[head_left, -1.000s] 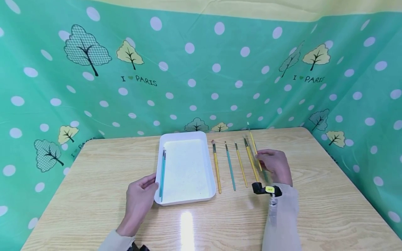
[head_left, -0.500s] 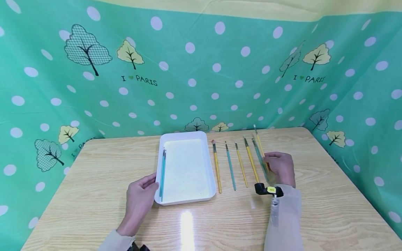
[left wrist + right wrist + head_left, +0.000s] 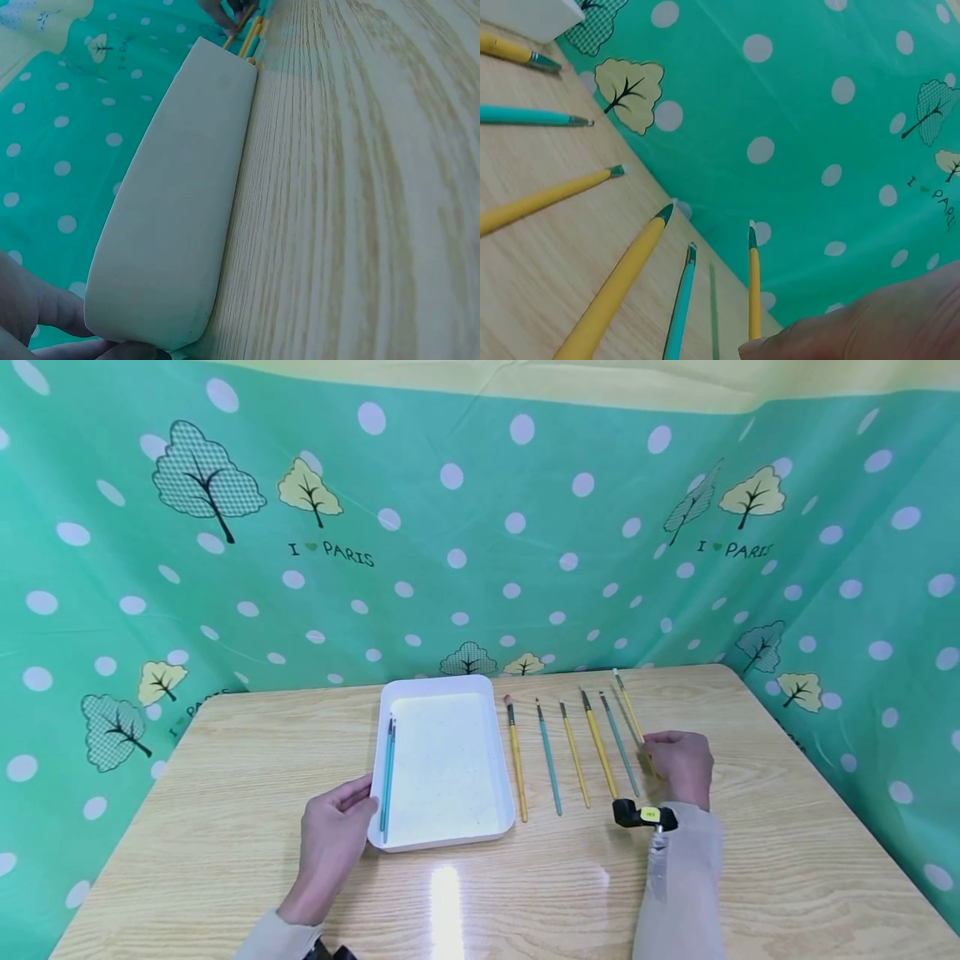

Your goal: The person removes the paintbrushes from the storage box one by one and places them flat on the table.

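Note:
My right hand [image 3: 681, 767] pinches a thin yellow-handled paintbrush [image 3: 631, 710] at the right end of a row of brushes. In the right wrist view the held paintbrush [image 3: 754, 289] points up past the fingers, its shadow on the table beside it. Just left of it lies a teal paintbrush [image 3: 618, 743], then a thick yellow one [image 3: 597, 739]. My left hand [image 3: 336, 839] grips the near left side of a white tray [image 3: 450, 842], thumb over the rim. Two teal paintbrushes [image 3: 387, 777] lie inside along the tray's left wall. The left wrist view shows the tray's outer wall [image 3: 172, 202].
Between the tray and the thick brush lie a thin yellow paintbrush [image 3: 575, 756], a teal paintbrush [image 3: 550, 760] and a yellow paintbrush [image 3: 517, 760]. A green dotted curtain [image 3: 480, 527] hangs behind the wooden table [image 3: 187, 827].
My right hand has moved right and slightly nearer with the yellow paintbrush, past the teal brush at the row's end, and lower toward the table. My left hand and the tray stay put.

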A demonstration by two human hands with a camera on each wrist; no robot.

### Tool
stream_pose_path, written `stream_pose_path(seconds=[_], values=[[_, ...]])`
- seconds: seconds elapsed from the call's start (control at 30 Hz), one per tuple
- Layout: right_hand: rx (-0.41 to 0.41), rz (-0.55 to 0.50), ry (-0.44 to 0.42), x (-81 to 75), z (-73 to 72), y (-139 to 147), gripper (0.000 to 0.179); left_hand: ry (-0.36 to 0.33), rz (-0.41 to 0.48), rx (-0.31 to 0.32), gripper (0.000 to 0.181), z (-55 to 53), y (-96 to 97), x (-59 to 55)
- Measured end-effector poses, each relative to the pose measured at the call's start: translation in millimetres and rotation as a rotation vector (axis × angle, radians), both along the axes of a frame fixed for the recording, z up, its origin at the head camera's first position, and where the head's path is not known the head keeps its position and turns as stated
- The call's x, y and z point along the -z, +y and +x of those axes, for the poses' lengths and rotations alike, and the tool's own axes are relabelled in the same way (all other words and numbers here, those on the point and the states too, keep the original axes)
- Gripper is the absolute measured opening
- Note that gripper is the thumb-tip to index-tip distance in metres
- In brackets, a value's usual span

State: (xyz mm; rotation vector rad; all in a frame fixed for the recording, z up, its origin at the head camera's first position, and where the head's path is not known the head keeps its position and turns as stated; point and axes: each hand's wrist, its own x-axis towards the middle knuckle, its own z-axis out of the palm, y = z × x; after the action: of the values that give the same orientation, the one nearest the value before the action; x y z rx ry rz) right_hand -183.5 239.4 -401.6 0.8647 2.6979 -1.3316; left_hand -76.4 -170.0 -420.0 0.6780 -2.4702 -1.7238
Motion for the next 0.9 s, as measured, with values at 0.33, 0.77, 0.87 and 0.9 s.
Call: stream_pose_path(seconds=[0.33, 0.77, 0.87, 0.9], values=[[0.023, 0.055, 0.014, 7.0, 2.0, 3, 0.028, -0.001, 0.005, -0.001, 0.040, 0.4, -0.2, -0.8], [0.033, 0.113, -0.017, 11.2, 2.1, 4, 0.026, -0.001, 0.007, 0.008, 0.040, 0.4, -0.2, -0.9], [0.032, 0.129, -0.018, 12.5, 1.7, 4, 0.025, 0.001, 0.006, 0.010, 0.040, 0.1, -0.1, -0.7], [0.030, 0.136, -0.016, 12.6, 1.6, 4, 0.024, 0.002, 0.006, 0.010, 0.040, 0.1, -0.1, -0.6]])
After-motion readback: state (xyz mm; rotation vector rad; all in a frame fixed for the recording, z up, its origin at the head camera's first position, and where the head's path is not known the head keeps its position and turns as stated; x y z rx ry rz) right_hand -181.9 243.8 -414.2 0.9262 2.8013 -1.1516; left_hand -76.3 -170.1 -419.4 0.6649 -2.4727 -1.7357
